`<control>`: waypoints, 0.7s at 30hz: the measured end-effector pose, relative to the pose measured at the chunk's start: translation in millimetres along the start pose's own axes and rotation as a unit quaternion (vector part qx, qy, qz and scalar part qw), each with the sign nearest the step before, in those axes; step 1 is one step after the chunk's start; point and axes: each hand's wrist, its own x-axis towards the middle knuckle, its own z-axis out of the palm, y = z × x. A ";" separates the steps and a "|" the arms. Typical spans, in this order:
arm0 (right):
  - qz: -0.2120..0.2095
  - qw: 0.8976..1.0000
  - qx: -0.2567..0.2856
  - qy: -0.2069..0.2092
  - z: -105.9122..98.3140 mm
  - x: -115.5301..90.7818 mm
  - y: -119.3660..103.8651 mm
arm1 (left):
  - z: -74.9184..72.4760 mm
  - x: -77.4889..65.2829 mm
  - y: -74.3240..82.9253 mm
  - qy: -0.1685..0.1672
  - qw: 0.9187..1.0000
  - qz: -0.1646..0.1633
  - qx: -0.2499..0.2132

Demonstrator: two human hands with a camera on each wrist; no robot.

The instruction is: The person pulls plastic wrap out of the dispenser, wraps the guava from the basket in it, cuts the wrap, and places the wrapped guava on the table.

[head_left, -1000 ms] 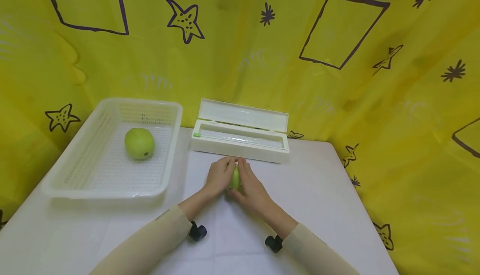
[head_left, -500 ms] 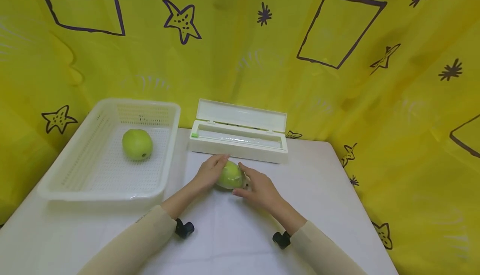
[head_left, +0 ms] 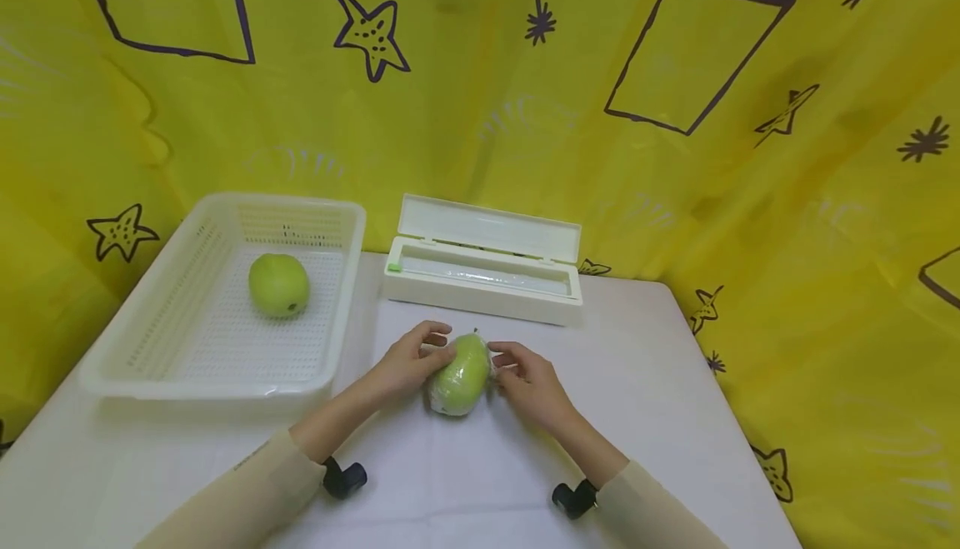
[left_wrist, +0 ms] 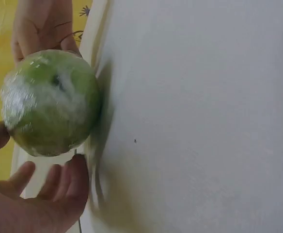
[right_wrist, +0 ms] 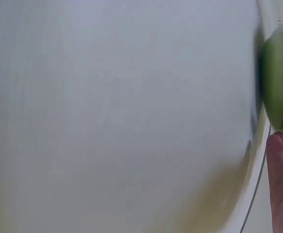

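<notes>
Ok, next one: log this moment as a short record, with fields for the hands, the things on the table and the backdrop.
left hand: thumb against the wrapped green fruit
right hand: fingers at the fruit's other side; exact grip unclear
wrapped green fruit: between the hands, shiny clear film over it
white basket: on the person's left, holding a second green fruit
long white box: beyond the hands, lid open
table: white surface
backdrop: yellow, with dark star and frame drawings
</notes>
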 end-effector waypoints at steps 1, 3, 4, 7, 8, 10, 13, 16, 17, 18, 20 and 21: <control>0.020 0.999 0.042 -0.007 0.6 -1.1 -0.3 | 1.1 -1.2 0.0 -0.012 1.000 -0.015 -0.012; 0.051 0.993 0.110 -0.010 2.3 -3.8 -1.6 | 3.8 -3.0 0.4 -0.033 0.998 -0.042 -0.038; 0.061 0.989 0.134 -0.010 3.3 -5.6 -2.4 | 5.5 -3.8 0.9 -0.041 0.997 -0.053 -0.049; 0.079 0.984 0.160 -0.011 6.9 -11.8 -5.3 | 11.3 -5.1 1.9 -0.042 0.994 -0.074 -0.072; 0.077 0.984 0.157 -0.012 7.9 -14.0 -6.7 | 12.9 -5.8 2.3 -0.039 0.994 -0.073 -0.077; 0.070 0.987 0.141 -0.015 9.2 -18.3 -8.6 | 15.7 -7.2 2.6 -0.026 0.994 -0.065 -0.088; 0.059 0.991 0.117 -0.012 9.5 -23.0 -9.8 | 18.3 -9.3 2.2 -0.009 0.993 -0.050 -0.110; 0.053 0.992 0.110 -0.006 8.2 -25.7 -9.0 | 21.0 -10.1 2.4 0.005 0.991 -0.034 -0.133; 0.053 0.992 0.115 -0.002 7.6 -26.3 -8.3 | 22.1 -10.0 2.6 0.008 0.990 -0.027 -0.135; 0.053 0.991 0.120 0.002 6.9 -26.6 -7.5 | 23.6 -9.6 2.8 0.009 0.990 -0.022 -0.137; 0.055 0.989 0.139 0.012 5.2 -27.0 -5.6 | 26.2 -8.8 3.2 0.006 0.991 -0.006 -0.132; 0.056 0.987 0.147 0.019 4.1 -27.2 -4.8 | 27.4 -8.5 3.5 0.004 0.992 0.002 -0.127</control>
